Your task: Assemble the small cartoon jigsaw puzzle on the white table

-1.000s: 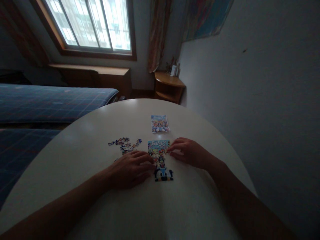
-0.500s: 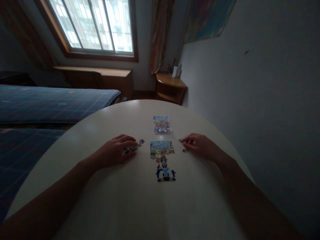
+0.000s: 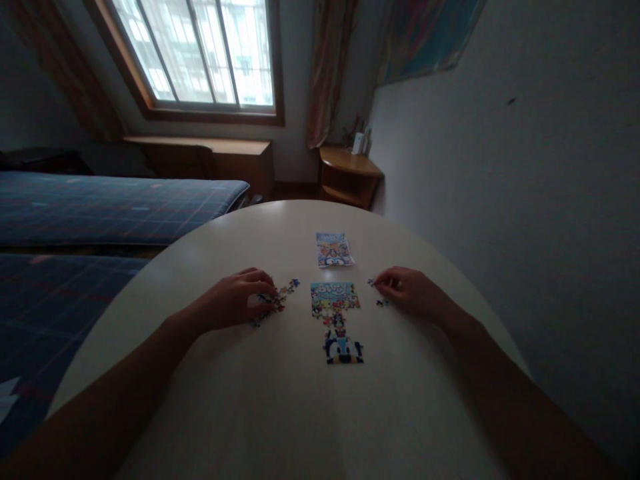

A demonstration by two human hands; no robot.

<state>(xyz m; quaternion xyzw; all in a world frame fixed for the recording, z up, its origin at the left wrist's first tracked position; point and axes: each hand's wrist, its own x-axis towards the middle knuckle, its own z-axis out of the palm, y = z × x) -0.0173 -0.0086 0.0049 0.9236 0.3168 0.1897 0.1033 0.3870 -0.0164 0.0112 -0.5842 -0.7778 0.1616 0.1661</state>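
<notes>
A partly assembled colourful jigsaw puzzle (image 3: 336, 319) lies on the round white table (image 3: 280, 400) in front of me. My left hand (image 3: 235, 299) rests with curled fingers on a scatter of loose puzzle pieces (image 3: 281, 299) left of the puzzle. My right hand (image 3: 410, 291) lies to the right of the puzzle, fingertips pinched at a few small loose pieces (image 3: 379, 293). A small printed reference picture (image 3: 333, 249) sits just beyond the puzzle.
A bed with a blue plaid cover (image 3: 100, 207) runs along the left. A wooden corner shelf (image 3: 350, 175) and a low cabinet (image 3: 210, 157) stand under the window (image 3: 200, 53). A plain wall (image 3: 525, 167) is close on the right.
Both hands left the puzzle's edges and moved outward: the left onto the loose pieces at the left, the right to the pieces at the right. The view shifted slightly.
</notes>
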